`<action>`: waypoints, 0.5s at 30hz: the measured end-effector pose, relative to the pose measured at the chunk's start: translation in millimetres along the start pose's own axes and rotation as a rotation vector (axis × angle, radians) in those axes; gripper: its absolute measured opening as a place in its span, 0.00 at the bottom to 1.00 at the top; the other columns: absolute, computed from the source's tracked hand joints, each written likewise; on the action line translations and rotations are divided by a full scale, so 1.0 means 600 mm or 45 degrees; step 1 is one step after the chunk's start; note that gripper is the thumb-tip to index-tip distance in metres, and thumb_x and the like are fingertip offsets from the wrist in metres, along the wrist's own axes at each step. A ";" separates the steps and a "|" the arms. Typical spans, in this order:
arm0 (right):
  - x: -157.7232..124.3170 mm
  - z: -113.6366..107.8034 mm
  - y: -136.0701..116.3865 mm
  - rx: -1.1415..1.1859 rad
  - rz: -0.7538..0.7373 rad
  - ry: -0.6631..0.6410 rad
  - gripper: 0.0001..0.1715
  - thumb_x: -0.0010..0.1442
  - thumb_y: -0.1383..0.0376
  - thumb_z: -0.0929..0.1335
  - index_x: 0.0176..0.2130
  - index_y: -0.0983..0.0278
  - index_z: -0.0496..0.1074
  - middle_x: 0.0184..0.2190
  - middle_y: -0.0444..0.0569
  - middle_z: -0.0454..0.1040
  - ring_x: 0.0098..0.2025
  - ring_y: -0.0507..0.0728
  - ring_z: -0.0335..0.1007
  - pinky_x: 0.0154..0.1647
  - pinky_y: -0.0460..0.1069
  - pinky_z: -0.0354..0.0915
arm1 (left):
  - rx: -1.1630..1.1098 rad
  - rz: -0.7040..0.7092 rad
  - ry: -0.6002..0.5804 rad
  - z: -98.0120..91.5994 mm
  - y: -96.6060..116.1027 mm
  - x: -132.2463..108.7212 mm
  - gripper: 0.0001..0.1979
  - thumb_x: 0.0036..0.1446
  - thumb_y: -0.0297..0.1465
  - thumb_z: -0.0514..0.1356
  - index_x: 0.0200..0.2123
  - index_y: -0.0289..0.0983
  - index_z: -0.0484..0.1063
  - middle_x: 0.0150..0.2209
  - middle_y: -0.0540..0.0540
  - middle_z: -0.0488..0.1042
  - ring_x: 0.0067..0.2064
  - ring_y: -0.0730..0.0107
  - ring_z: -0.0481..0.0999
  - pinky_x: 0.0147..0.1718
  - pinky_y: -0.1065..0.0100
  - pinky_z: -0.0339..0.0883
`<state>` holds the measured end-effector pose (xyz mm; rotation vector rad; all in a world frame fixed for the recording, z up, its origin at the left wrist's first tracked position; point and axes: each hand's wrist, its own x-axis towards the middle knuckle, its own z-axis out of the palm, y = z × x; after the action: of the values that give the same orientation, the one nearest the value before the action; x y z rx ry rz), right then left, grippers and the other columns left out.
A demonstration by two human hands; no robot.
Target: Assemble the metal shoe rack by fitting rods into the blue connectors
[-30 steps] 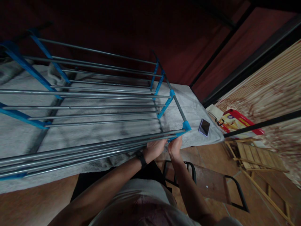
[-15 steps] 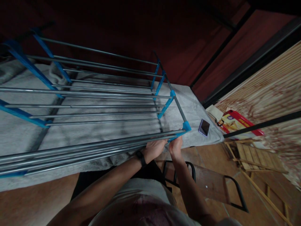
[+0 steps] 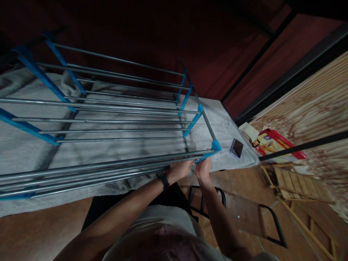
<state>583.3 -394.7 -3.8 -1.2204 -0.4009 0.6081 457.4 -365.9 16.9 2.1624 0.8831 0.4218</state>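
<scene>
A shoe rack (image 3: 136, 108) of grey metal tubes and blue plastic side pieces lies across a bed-like surface covered in light grey cloth. At its near right corner, my right hand (image 3: 203, 169) is closed on the blue corner piece (image 3: 213, 148) from below. Just left of it, my left hand (image 3: 179, 172), with a black wristband, grips the lower tubes beside that same corner. The tubes and the blue piece hide some fingertips of both hands.
A phone (image 3: 236, 148) lies on the grey cloth (image 3: 217, 116) right of the rack. Beyond the edge are a red and yellow package (image 3: 280, 143) and a folded wooden chair (image 3: 304, 185). A dark-framed stool (image 3: 244, 212) stands on the tiled floor below my right arm.
The rack's left end appears slightly further right and higher in view. Both hands stay at the near right corner, with hardly any movement.
</scene>
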 end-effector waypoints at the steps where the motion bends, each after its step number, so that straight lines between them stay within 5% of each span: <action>1: 0.000 0.000 0.000 0.005 0.006 0.000 0.23 0.57 0.48 0.67 0.24 0.59 0.58 0.19 0.36 0.61 0.22 0.48 0.55 0.27 0.46 0.63 | 0.000 0.002 -0.002 0.001 -0.001 0.000 0.16 0.66 0.36 0.55 0.53 0.42 0.75 0.51 0.42 0.78 0.55 0.54 0.74 0.58 0.56 0.65; 15: -0.004 -0.005 0.005 -0.034 -0.021 -0.092 0.19 0.59 0.48 0.65 0.26 0.59 0.64 0.22 0.38 0.69 0.31 0.50 0.69 0.40 0.47 0.69 | -0.042 -0.029 -0.032 -0.001 0.001 0.002 0.17 0.65 0.34 0.55 0.54 0.41 0.75 0.54 0.41 0.77 0.56 0.54 0.74 0.58 0.57 0.65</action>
<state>582.9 -397.7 -7.9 -1.2224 -0.4805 0.6359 458.4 -365.4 17.8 2.1212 0.8803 0.3948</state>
